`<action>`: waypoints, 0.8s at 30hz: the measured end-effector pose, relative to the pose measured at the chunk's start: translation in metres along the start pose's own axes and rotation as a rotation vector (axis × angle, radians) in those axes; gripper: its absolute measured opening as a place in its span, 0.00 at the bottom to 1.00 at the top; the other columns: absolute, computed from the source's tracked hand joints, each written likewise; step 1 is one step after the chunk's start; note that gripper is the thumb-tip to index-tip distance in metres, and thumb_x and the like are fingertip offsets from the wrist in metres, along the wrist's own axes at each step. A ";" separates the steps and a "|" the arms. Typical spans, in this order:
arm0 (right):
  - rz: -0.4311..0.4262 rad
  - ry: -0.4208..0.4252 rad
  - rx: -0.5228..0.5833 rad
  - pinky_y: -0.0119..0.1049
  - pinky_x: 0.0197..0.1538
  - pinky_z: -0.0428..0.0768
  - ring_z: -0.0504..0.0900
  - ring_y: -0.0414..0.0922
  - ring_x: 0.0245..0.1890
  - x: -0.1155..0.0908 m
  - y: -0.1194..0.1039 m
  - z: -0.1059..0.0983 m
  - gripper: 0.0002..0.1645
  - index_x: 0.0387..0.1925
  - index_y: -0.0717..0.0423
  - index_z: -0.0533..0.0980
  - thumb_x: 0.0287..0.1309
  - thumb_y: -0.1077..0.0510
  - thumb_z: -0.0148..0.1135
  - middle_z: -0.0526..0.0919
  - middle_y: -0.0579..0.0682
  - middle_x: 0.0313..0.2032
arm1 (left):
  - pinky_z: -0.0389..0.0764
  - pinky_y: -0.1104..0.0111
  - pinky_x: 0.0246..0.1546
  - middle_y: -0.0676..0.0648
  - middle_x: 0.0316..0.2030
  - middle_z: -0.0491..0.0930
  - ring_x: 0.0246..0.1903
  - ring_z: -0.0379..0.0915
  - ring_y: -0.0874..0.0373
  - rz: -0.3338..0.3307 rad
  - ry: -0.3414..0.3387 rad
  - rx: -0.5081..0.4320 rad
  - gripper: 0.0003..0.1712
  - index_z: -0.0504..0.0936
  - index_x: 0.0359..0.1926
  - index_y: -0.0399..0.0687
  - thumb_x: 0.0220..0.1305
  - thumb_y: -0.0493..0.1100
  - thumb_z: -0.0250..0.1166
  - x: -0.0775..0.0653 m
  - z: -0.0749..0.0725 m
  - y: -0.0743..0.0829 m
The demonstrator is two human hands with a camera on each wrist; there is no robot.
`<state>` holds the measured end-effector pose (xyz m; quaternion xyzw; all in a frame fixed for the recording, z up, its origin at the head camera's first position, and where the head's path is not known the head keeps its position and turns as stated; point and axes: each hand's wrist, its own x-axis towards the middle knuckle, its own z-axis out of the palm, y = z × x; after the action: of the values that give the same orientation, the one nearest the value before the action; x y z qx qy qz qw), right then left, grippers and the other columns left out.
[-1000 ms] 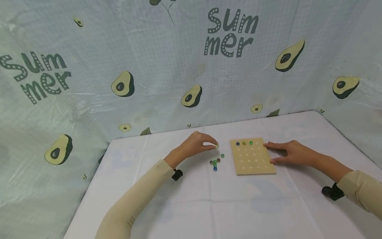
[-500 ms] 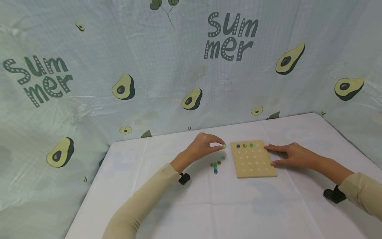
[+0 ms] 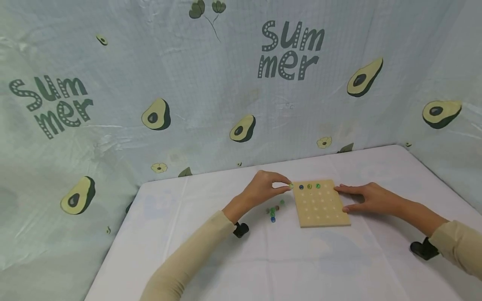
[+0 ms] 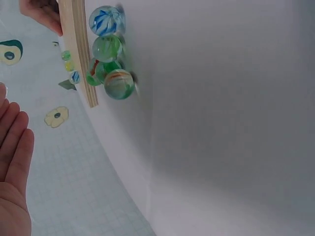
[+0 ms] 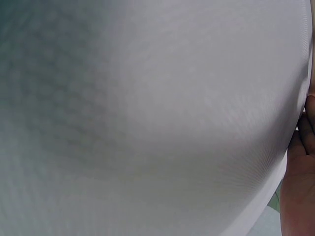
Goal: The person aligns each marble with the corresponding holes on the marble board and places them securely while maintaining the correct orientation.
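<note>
Between thumb and fingertips my left hand (image 3: 261, 188) pinches a pale yellowish glass marble (image 3: 291, 186), right by the far left corner of a wooden board (image 3: 324, 218). The board has rows of small hollows. Along its far row sit a blue marble (image 3: 301, 187), a yellow marble (image 3: 309, 186) and a green marble (image 3: 318, 186). My right hand (image 3: 373, 199) touches the board's right edge with extended thumb and finger. In the left wrist view the left hand (image 4: 15, 152) shows its fingers side-on, with the pinched marble mostly out of frame.
Left of the board lies a loose cluster of several marbles, among them a blue-swirled marble (image 4: 105, 20), a green marble (image 4: 107, 48) and a brownish-green marble (image 4: 119, 84). A white cloth covers the table (image 3: 293, 267). Behind it hangs a printed curtain (image 3: 203, 83).
My left hand has carried the pale marble rightward, from beside the loose marbles to the board's far left corner. The right hand stays at the board's edge. The view has tilted slightly upward.
</note>
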<state>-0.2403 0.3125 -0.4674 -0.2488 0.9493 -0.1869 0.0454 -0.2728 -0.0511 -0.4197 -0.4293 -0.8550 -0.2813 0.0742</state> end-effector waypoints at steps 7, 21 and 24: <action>-0.019 0.007 0.011 0.61 0.58 0.77 0.77 0.62 0.63 -0.001 0.001 0.002 0.48 0.69 0.49 0.74 0.54 0.28 0.68 0.76 0.60 0.65 | 0.79 0.77 0.51 0.50 0.45 0.89 0.49 0.84 0.60 -0.020 0.014 -0.002 0.11 0.90 0.48 0.45 0.66 0.43 0.71 0.002 0.005 0.006; -0.033 0.013 -0.003 0.60 0.57 0.78 0.78 0.62 0.61 0.000 0.003 0.003 0.47 0.69 0.49 0.74 0.55 0.28 0.68 0.77 0.60 0.65 | 0.78 0.79 0.51 0.51 0.45 0.89 0.49 0.84 0.62 -0.054 0.043 -0.004 0.12 0.90 0.48 0.46 0.67 0.44 0.71 0.019 0.019 0.015; -0.039 0.016 -0.004 0.60 0.57 0.79 0.78 0.61 0.61 0.000 0.004 0.003 0.47 0.69 0.49 0.74 0.55 0.28 0.68 0.77 0.60 0.65 | 0.78 0.80 0.50 0.52 0.45 0.89 0.50 0.84 0.63 -0.083 0.043 -0.004 0.12 0.90 0.48 0.47 0.67 0.45 0.70 0.023 0.023 0.018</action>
<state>-0.2414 0.3148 -0.4712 -0.2658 0.9449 -0.1879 0.0336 -0.2711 -0.0143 -0.4226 -0.3875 -0.8697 -0.2949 0.0803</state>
